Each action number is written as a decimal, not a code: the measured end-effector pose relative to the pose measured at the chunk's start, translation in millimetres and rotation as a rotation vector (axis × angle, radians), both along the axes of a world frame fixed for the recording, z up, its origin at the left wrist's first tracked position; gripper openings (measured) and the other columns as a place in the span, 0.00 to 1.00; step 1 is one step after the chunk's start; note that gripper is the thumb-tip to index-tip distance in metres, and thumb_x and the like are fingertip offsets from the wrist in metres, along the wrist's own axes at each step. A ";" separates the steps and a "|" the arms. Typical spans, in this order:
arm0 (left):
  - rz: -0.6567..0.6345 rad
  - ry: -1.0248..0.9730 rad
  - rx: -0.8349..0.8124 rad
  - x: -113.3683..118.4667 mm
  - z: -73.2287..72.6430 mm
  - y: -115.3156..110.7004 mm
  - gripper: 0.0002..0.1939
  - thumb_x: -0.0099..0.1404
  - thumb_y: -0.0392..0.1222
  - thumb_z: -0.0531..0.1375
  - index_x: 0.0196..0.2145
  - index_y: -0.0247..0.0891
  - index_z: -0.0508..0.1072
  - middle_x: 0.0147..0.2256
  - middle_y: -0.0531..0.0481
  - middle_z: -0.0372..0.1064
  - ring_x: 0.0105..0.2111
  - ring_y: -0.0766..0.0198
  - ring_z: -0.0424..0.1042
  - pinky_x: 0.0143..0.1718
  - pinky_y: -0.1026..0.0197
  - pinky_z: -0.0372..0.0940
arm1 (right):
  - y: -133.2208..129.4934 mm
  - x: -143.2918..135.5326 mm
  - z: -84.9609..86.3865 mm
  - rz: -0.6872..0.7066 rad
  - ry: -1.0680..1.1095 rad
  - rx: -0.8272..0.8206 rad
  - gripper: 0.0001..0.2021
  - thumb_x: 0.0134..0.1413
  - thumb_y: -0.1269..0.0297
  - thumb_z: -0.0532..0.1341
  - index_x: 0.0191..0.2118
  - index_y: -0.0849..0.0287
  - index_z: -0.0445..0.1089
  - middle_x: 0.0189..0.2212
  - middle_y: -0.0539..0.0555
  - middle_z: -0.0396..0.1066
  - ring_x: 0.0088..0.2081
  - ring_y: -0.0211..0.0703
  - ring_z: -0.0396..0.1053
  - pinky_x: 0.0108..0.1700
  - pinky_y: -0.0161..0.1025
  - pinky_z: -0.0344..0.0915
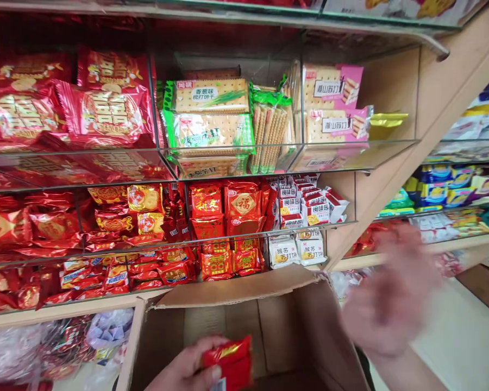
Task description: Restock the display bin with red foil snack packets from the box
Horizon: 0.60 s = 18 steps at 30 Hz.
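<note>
My left hand (199, 365) is closed round a small red foil snack packet (234, 363) with gold along its top. It holds the packet over the open cardboard box (232, 293), whose visible inside shows bare cardboard. To the right of the box my right hand (395, 293) is raised and smeared by motion, so its fingers cannot be made out. Straight ahead, beyond the box flap, red packets (215, 263) and white cracker packets (312, 250) fill the lowest shelf row.
Green-edged cracker packs (212, 127) and large red packs (112, 111) sit behind clear dividers on the shelf above. A metal rail end (442, 52) juts out at upper right. A slanted wooden panel (391, 179) separates another shelf section. Plastic-wrapped goods (16, 347) lie low at left.
</note>
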<state>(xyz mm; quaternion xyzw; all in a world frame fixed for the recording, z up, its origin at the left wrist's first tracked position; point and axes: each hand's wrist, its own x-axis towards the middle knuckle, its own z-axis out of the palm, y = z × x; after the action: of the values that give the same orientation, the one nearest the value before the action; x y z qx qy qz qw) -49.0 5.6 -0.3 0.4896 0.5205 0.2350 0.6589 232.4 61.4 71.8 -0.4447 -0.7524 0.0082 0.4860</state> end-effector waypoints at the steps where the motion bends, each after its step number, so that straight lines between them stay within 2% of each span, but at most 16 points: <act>1: -0.001 -0.168 0.001 9.2 16.1 3.1 0.23 0.51 0.51 0.57 0.44 0.41 0.63 0.42 0.49 0.67 0.42 0.57 0.64 0.45 0.55 0.58 | -4.0 -10.3 -1.9 0.073 0.001 -0.061 0.23 0.47 0.57 0.55 0.51 0.47 0.54 0.53 0.51 0.52 0.53 0.55 0.50 0.50 0.53 0.54; 2: 0.048 -0.292 -0.005 18.6 30.0 6.1 0.22 0.51 0.51 0.58 0.43 0.40 0.63 0.38 0.48 0.69 0.39 0.57 0.67 0.41 0.55 0.60 | -7.0 -22.0 -6.1 0.146 0.033 -0.149 0.22 0.48 0.58 0.55 0.51 0.48 0.54 0.52 0.52 0.55 0.51 0.52 0.54 0.49 0.50 0.57; 4: 0.176 -0.383 0.006 35.4 48.7 11.6 0.20 0.50 0.48 0.60 0.40 0.39 0.65 0.34 0.49 0.69 0.32 0.61 0.68 0.33 0.59 0.63 | -9.5 -43.9 -18.3 0.337 0.195 -0.443 0.21 0.51 0.60 0.53 0.52 0.51 0.53 0.46 0.55 0.62 0.43 0.45 0.63 0.41 0.43 0.63; 6: 0.289 -0.375 0.031 47.1 54.7 16.1 0.16 0.49 0.45 0.61 0.36 0.38 0.66 0.30 0.50 0.69 0.27 0.65 0.67 0.27 0.64 0.63 | -9.1 -57.7 -30.7 0.506 0.389 -0.743 0.17 0.51 0.59 0.52 0.48 0.55 0.57 0.37 0.54 0.67 0.33 0.39 0.66 0.32 0.36 0.65; 8: 0.326 -0.369 0.048 52.7 52.0 19.7 0.14 0.50 0.44 0.60 0.35 0.37 0.67 0.29 0.50 0.69 0.26 0.66 0.67 0.27 0.64 0.63 | -8.1 -61.7 -38.7 0.566 0.468 -0.855 0.13 0.50 0.58 0.54 0.40 0.58 0.63 0.30 0.51 0.68 0.28 0.36 0.65 0.28 0.33 0.63; 11: 0.337 -0.452 0.033 53.1 45.5 23.7 0.12 0.54 0.45 0.57 0.36 0.37 0.67 0.36 0.48 0.69 0.36 0.62 0.68 0.39 0.59 0.62 | -8.0 -56.5 -41.0 0.475 0.469 -0.754 0.09 0.49 0.62 0.56 0.37 0.57 0.65 0.29 0.50 0.68 0.31 0.38 0.65 0.32 0.35 0.63; 13: 0.327 -0.556 -0.035 52.0 45.8 26.5 0.17 0.57 0.51 0.52 0.40 0.38 0.66 0.41 0.47 0.67 0.43 0.59 0.65 0.46 0.55 0.58 | -9.2 -51.5 -39.3 0.434 0.418 -0.588 0.10 0.48 0.66 0.56 0.39 0.55 0.64 0.36 0.52 0.67 0.37 0.40 0.65 0.39 0.38 0.62; 15: 0.298 -0.647 -0.110 52.6 49.5 29.0 0.21 0.58 0.54 0.47 0.44 0.40 0.63 0.44 0.46 0.65 0.45 0.58 0.64 0.48 0.53 0.56 | -11.1 -48.0 -38.7 0.434 0.342 -0.419 0.11 0.47 0.71 0.55 0.39 0.53 0.66 0.44 0.53 0.63 0.45 0.42 0.61 0.46 0.41 0.59; 18: 0.325 -0.640 -0.078 58.1 55.1 29.7 0.19 0.58 0.44 0.53 0.48 0.44 0.59 0.47 0.49 0.63 0.43 0.60 0.65 0.46 0.56 0.59 | -15.1 -46.0 -43.3 0.436 0.311 -0.363 0.14 0.48 0.74 0.51 0.38 0.52 0.67 0.52 0.52 0.53 0.50 0.44 0.55 0.50 0.44 0.55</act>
<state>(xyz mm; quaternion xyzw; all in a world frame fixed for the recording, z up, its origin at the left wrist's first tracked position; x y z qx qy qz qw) 9.2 35.2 54.8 0.2765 0.3677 0.4581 0.7606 186.4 46.3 28.5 -0.3458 -0.7328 0.3143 0.4945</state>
